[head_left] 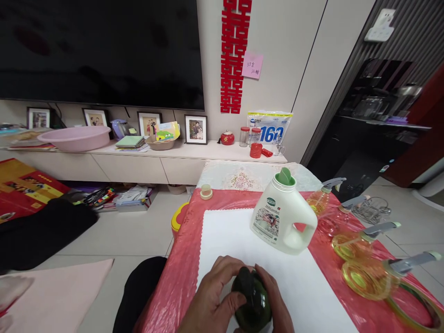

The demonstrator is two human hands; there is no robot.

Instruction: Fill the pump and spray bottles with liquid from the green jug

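Both my hands are wrapped around a dark green, glossy bottle with a black top at the near edge of the white mat. My left hand grips its left side, with the thumb across the front near the top. My right hand curves around the right side. The bottle's lower part runs out of view. Beyond my hands, a pale laundry detergent jug with a green spout stands upright and uncapped on the mat. A pale green cap sits apart from it, at the table's far left.
Several clear trigger spray bottles line the table's right side, beside a roll of tape. Red plastic film covers the tabletop. Behind it runs a low cabinet with photo frames, a pink basin and jars. A yellow-rimmed stool stands left.
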